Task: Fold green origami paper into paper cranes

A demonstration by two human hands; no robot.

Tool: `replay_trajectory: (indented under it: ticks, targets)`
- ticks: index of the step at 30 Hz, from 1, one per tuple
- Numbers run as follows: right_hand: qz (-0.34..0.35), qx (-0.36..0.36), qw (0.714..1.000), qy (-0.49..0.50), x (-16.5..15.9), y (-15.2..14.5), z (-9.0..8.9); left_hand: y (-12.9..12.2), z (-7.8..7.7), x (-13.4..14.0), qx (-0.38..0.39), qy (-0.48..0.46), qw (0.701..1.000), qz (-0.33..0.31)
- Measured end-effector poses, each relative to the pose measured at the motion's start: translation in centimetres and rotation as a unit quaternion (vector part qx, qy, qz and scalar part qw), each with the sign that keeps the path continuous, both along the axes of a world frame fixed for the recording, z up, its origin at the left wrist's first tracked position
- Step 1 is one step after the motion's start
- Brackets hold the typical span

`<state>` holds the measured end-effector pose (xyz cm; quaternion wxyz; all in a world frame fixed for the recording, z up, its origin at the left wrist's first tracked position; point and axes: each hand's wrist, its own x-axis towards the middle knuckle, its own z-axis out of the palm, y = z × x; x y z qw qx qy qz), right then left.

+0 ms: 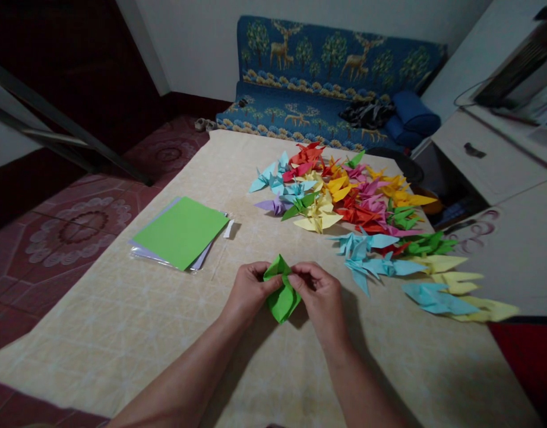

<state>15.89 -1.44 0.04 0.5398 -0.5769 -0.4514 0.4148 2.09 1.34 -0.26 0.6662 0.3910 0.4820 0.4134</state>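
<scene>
A partly folded piece of green origami paper (283,303) is held between my two hands, just above the table. My left hand (254,286) pinches its left side, thumb lying on top. On the opposite side my right hand (318,290) grips it with the thumb and fingers pressed together. The paper has a pointed top and flaps that bulge outward. My fingertips hide part of its middle and edges.
Many folded paper cranes (318,205) in several colours cover the table's far right. A stack of green and lilac paper (182,232) lies on the left, by a small white strip (229,229). Behind the cloth-covered table (122,333) stands a blue sofa (300,107).
</scene>
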Motion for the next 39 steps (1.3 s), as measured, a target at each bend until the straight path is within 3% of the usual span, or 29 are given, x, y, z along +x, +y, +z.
replay_trajectory:
  ticks: [13,23,33,39]
  targets:
    - [0.022,0.021,0.999,-0.028,0.2,-0.1,-0.2,-0.2,0.0,0.5,0.015,0.076,0.996,0.048]
    - [0.026,0.008,0.999,-0.025,0.2,-0.1,-0.4,0.0,-0.2,0.3,0.021,0.075,0.996,0.037]
    - [0.124,0.002,0.992,0.021,1.5,0.3,1.3,0.4,0.8,-0.7,-0.061,0.037,0.994,-0.087]
    - [0.146,0.0,0.989,0.027,1.8,0.4,1.0,0.5,0.7,-1.0,-0.059,0.037,0.99,-0.122]
